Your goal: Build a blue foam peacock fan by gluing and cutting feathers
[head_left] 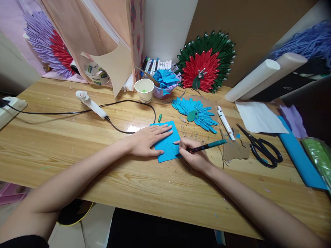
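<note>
A blue sheet lies on the wooden table in front of me, with a curved outline drawn on its lower part. My left hand rests flat across its left side, fingers spread. In my right hand is a dark pen with a teal end, gripped at the sheet's right edge; the tip is hidden by my fingers. Under those fingers shows a small darker blue patch, partly covered. Just behind the sheet lies a small green cap. A blue petal fan with a green oval piece is further back.
Black scissors, a white marker and cardboard scraps lie to the right. A corded white tool is at left, its cable looping behind the sheet. Behind stand a paper cup and a green-and-red petal fan.
</note>
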{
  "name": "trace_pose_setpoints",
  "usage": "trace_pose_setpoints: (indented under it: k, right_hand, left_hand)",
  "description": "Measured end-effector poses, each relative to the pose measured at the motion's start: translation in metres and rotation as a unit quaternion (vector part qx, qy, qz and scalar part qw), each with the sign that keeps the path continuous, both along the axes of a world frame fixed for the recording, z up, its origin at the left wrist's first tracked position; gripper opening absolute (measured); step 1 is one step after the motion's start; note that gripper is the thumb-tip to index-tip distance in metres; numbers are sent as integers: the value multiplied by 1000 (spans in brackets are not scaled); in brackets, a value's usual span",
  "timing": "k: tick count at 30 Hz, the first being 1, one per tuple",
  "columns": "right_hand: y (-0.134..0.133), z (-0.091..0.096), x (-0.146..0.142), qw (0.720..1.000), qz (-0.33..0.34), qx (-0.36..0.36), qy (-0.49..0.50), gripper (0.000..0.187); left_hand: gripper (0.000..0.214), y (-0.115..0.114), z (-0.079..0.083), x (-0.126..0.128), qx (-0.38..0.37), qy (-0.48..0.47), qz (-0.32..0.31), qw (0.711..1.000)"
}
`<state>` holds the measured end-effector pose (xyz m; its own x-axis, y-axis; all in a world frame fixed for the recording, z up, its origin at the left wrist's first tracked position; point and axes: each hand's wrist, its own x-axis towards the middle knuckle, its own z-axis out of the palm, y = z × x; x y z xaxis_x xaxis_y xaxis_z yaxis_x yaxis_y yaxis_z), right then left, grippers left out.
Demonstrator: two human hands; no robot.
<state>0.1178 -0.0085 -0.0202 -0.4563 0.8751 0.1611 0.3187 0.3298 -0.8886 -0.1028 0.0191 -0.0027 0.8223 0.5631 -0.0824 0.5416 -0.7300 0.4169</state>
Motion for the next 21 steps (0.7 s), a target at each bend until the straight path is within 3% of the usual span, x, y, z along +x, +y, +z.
trace_pose_setpoints:
  k: [11,18,21]
  right_hand:
    - [3,1,2,991,-35,-116,53,23]
    - [-3,24,-19,994,41,-88,-56,10]
    - [-1,20,-31,996,15,-75,-56,14]
  left_hand:
    - [77,6,4,-12,-24,-7,-15,1000]
    - [76,5,3,-12,-22,-9,-18,1000]
    - [73,6,2,-12,-20,-5,-22,1000]
